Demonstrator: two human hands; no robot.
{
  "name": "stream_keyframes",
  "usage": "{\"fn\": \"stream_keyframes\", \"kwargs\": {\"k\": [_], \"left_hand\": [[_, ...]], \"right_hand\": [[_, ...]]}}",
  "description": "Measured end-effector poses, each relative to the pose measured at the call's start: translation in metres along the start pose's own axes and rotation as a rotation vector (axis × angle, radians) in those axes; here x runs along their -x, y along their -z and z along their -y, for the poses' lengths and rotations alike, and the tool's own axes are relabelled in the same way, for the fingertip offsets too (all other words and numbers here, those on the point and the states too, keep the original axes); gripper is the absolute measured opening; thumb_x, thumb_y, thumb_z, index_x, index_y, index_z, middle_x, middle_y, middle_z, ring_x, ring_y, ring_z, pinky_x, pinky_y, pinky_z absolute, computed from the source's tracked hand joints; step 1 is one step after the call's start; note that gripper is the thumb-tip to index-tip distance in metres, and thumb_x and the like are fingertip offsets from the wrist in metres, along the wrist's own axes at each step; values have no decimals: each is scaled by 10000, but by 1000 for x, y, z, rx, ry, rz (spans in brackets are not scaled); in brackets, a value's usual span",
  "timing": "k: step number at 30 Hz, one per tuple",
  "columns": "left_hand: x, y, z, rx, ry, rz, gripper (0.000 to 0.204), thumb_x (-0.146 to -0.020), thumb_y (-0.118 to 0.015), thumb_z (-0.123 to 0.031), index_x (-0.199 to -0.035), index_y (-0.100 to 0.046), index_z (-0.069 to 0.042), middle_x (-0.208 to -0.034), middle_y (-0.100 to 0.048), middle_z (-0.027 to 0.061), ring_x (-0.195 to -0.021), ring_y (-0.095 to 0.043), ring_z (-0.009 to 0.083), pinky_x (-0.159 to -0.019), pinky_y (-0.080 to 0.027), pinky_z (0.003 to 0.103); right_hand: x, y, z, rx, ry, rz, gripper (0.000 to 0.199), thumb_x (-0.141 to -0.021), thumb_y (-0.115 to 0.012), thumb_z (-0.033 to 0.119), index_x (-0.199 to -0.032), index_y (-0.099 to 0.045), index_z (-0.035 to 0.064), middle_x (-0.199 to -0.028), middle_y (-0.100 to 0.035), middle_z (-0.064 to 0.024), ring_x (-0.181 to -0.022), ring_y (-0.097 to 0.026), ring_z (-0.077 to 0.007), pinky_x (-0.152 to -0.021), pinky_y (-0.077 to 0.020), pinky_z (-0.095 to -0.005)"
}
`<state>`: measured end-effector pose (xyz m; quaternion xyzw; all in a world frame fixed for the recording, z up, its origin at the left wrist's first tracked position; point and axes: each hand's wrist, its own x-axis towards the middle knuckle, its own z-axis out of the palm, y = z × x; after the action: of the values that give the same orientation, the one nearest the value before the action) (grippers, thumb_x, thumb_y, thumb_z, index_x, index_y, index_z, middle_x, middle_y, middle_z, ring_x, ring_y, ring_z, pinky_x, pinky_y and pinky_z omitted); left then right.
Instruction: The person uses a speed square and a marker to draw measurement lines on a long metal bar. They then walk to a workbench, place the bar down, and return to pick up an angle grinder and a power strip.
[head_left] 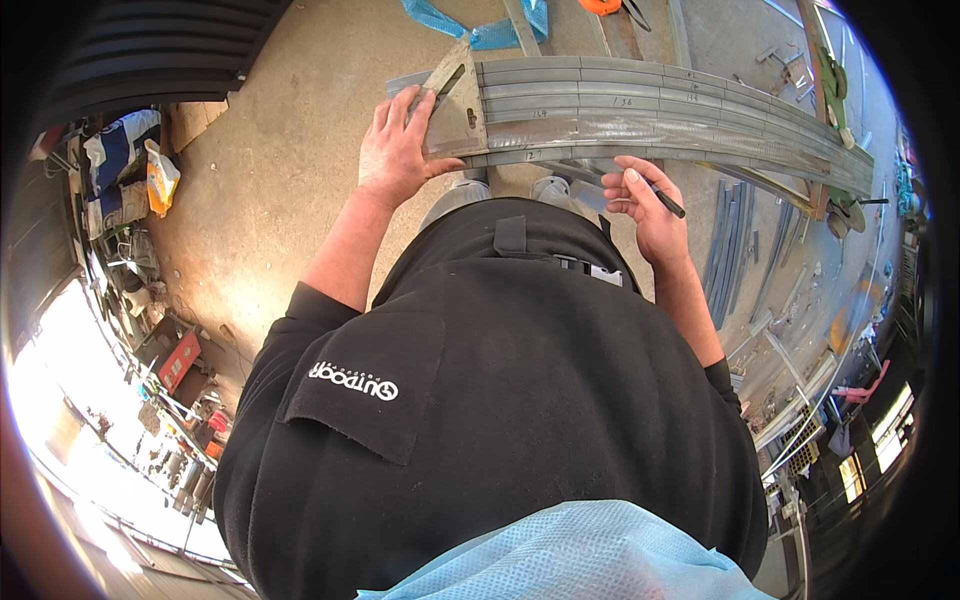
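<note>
Long grey metal profiles (640, 104) lie side by side across the far part of the view, with thin cross lines and handwritten marks on them. Over their left end sits a pale triangular square (462, 112) with a slot in it. My left hand (398, 155) grips the square, fingers on its face and thumb stretched along the near edge of the profiles. Just short of that edge, my right hand (655, 218) holds a black marker pen (669, 203) between curled fingers, apart from the metal.
More grey profiles (727, 245) lie on the concrete floor to the right. A green strap (831, 88) hangs by the profiles' right end. Blue wrapping (490, 37) and an orange object (601, 6) lie beyond. Dark corrugated metal (165, 50) stands far left.
</note>
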<state>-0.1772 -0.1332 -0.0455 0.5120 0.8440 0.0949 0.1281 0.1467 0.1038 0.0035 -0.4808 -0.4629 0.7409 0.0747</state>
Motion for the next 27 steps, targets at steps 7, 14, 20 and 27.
{"fn": "stream_keyframes", "kwargs": {"k": [7,14,20,27], "left_hand": [[1,-1,1,3,-5,-1,1127,-769,-910,-686,-1665,-496,-142,-1674,-450,111,-1500,-457,381,-1259,-460,495],[1,-4,2,-2,-15,-27,1115,-768,-913,-680,-1655,-511,-136,-1668,-457,113,-1494,-462,383,-1253,-462,495],[1,-6,4,22,-27,-55,1093,-761,-926,-660,-1636,-537,-133,-1665,-464,111,-1477,-477,386,-1233,-477,500],[3,-2,4,64,-42,-80,1035,-756,-963,-585,-1596,-581,-116,-1652,-494,97,-1460,-493,390,-1215,-481,513]], "right_hand": [[0,2,-3,-3,-6,2,377,-1106,-701,262,-1394,-725,19,-1157,-805,-138,-1001,-746,-195,-882,-614,-344],[-1,2,-4,-2,-9,-1,384,-1106,-703,260,-1397,-720,10,-1160,-803,-139,-997,-744,-191,-881,-610,-340],[-1,3,-4,-2,-11,-4,384,-1104,-707,258,-1395,-719,7,-1155,-801,-139,-990,-746,-190,-877,-608,-339],[3,9,-6,-7,-16,-13,387,-1099,-723,260,-1389,-719,3,-1150,-801,-141,-989,-747,-192,-874,-607,-342]]}}
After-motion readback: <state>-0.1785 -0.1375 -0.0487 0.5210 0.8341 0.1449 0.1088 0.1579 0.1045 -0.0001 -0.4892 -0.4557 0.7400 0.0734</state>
